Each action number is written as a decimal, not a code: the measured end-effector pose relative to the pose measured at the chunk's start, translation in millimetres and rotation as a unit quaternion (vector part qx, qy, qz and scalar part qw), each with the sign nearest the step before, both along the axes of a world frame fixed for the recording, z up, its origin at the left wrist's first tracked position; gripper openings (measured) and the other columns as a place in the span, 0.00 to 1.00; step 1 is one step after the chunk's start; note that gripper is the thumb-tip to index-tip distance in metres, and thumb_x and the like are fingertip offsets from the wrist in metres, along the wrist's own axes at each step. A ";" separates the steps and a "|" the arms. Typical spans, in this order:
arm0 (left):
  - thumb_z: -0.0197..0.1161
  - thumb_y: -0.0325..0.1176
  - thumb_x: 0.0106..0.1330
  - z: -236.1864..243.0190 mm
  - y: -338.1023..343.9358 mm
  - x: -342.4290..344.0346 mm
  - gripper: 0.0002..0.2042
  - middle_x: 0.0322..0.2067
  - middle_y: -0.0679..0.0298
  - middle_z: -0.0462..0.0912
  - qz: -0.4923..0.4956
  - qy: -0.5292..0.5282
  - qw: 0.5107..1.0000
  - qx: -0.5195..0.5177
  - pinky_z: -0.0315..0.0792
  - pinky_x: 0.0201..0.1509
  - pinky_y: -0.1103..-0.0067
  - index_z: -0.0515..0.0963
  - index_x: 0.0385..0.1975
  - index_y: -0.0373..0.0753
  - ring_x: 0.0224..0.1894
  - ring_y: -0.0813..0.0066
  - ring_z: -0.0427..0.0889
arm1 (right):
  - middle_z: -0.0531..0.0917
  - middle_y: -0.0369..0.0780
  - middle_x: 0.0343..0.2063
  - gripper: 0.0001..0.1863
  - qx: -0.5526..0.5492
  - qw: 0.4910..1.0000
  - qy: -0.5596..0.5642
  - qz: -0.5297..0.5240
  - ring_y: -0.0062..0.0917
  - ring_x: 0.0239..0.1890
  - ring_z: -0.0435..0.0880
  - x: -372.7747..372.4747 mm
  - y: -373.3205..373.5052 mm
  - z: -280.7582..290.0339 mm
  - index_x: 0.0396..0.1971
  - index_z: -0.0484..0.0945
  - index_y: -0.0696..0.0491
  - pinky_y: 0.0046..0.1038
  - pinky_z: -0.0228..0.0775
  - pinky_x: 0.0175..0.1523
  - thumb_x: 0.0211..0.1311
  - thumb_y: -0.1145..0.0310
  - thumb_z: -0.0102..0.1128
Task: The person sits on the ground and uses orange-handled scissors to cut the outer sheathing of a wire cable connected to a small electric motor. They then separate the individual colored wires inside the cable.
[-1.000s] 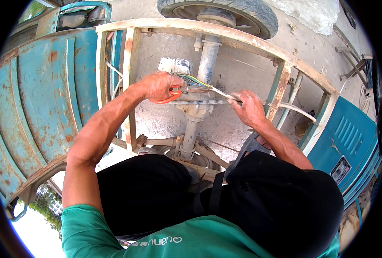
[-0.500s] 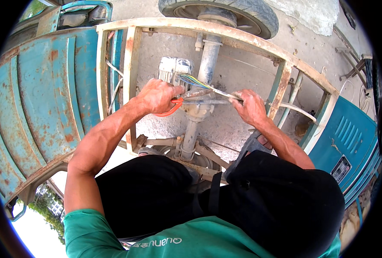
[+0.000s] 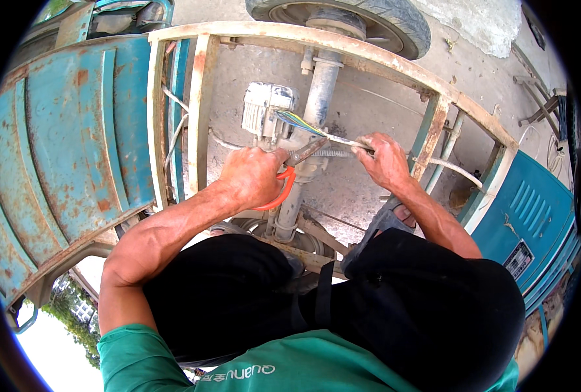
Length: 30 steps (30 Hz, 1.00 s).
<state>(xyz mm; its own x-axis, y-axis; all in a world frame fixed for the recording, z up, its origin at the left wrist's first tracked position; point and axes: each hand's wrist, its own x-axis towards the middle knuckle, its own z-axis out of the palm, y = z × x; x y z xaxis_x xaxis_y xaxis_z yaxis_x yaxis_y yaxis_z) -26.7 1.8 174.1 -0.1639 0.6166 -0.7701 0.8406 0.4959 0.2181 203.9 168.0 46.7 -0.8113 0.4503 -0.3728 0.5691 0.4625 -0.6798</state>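
My left hand (image 3: 254,175) is closed around the orange loop handles of a pair of scissors (image 3: 307,151). Their dark, worn blades point up and right, close against a pale cable. My right hand (image 3: 383,157) pinches this cable (image 3: 344,140) just right of the blades. From its stripped end, several thin coloured wires (image 3: 297,121) fan out leftward, blue, yellow and green among them, toward a grey finned motor (image 3: 269,110). A grey ribbed conduit (image 3: 333,153) runs behind the blades. The fingers hide part of the handles.
A rusty cream metal frame (image 3: 290,31) surrounds the work area, with a grey axle tube (image 3: 320,91) and a tyre (image 3: 405,29) beyond. A rusted teal panel (image 3: 75,137) stands at left, a teal louvred box (image 3: 529,202) at right. My sandalled foot (image 3: 392,215) is close below.
My left hand has moved right and down with the scissors, and the blades now point more steeply upward at the cable. My right hand has shifted slightly right, still on the cable.
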 end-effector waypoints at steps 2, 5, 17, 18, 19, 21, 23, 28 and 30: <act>0.63 0.39 0.64 1.7 0.9 2.0 0.15 0.26 0.44 0.85 0.015 -0.009 1.000 -0.006 0.80 0.42 0.54 0.82 0.49 0.42 0.33 0.41 0.86 | 0.85 0.46 0.38 0.15 -0.005 1.000 0.010 0.002 0.44 0.45 0.83 1.5 0.5 0.2 0.43 0.87 0.53 0.45 0.76 0.51 0.65 0.58 0.65; 0.64 0.39 0.64 10.0 -0.8 8.2 0.15 0.25 0.45 0.85 0.022 -0.044 0.999 0.006 0.80 0.41 0.54 0.82 0.48 0.41 0.32 0.41 0.86 | 0.85 0.47 0.38 0.16 0.008 0.999 0.033 0.011 0.45 0.45 0.84 3.4 1.0 -6.2 0.43 0.87 0.54 0.45 0.76 0.51 0.64 0.58 0.66; 0.67 0.39 0.70 -5.7 7.8 -27.0 0.21 0.25 0.64 0.81 0.409 -0.192 0.890 0.066 0.73 0.23 0.80 0.74 0.56 0.33 0.21 0.80 0.77 | 0.87 0.46 0.32 0.21 -0.155 0.986 -0.040 0.036 0.40 0.36 0.87 -48.8 16.7 -15.8 0.42 0.87 0.56 0.40 0.78 0.46 0.64 0.51 0.65; 0.67 0.39 0.70 -9.1 5.2 -24.5 0.21 0.25 0.64 0.80 0.422 -0.209 0.880 0.059 0.73 0.23 0.80 0.74 0.57 0.33 0.21 0.80 0.77 | 0.87 0.46 0.30 0.22 -0.164 0.986 -0.016 0.026 0.38 0.33 0.86 -57.6 14.5 -22.9 0.42 0.87 0.57 0.39 0.78 0.44 0.64 0.51 0.65; 0.67 0.39 0.70 -11.4 3.1 -20.8 0.21 0.25 0.65 0.80 0.435 -0.226 0.870 0.052 0.72 0.23 0.80 0.74 0.57 0.33 0.21 0.81 0.77 | 0.87 0.45 0.29 0.22 -0.205 0.977 -0.044 0.022 0.35 0.31 0.85 -66.2 14.9 -27.9 0.42 0.87 0.57 0.37 0.77 0.42 0.64 0.51 0.65; 0.67 0.39 0.70 -16.6 -2.2 -14.1 0.21 0.25 0.65 0.80 0.438 -0.249 0.862 0.046 0.72 0.23 0.81 0.74 0.57 0.34 0.21 0.81 0.77 | 0.86 0.43 0.27 0.22 -0.287 0.952 -0.103 0.016 0.28 0.27 0.82 -80.3 16.2 -38.5 0.41 0.87 0.57 0.34 0.76 0.39 0.63 0.51 0.66; 0.68 0.39 0.70 -20.7 -9.5 -7.4 0.21 0.25 0.65 0.80 0.421 -0.258 0.868 0.048 0.71 0.23 0.82 0.74 0.56 0.34 0.21 0.81 0.77 | 0.85 0.40 0.32 0.24 -0.353 0.927 -0.129 -0.002 0.23 0.27 0.78 -82.8 15.1 -47.7 0.43 0.86 0.58 0.29 0.73 0.36 0.63 0.50 0.68; 0.67 0.37 0.70 -33.0 -27.2 5.5 0.19 0.24 0.66 0.79 0.453 -0.267 0.848 0.064 0.71 0.24 0.81 0.74 0.55 0.35 0.20 0.82 0.76 | 0.86 0.38 0.34 0.26 -0.392 0.912 -0.116 -0.039 0.23 0.30 0.78 -84.9 9.5 -52.4 0.46 0.85 0.61 0.29 0.73 0.37 0.64 0.49 0.68; 0.67 0.38 0.70 -35.6 -29.9 9.2 0.19 0.24 0.67 0.78 0.460 -0.264 0.845 0.070 0.71 0.24 0.81 0.74 0.54 0.36 0.20 0.82 0.75 | 0.86 0.39 0.34 0.24 -0.412 0.901 -0.127 -0.039 0.23 0.30 0.78 -86.4 9.5 -57.8 0.44 0.85 0.60 0.29 0.72 0.37 0.66 0.51 0.67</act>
<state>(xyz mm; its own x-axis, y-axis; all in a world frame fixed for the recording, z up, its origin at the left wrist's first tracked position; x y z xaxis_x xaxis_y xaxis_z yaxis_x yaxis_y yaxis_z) -17.5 -28.1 138.5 -0.2802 0.5063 -0.8156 -0.1199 0.8245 0.5530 117.5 177.5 -11.1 -0.6303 -0.0131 -0.7762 0.7640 -0.1883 -0.6172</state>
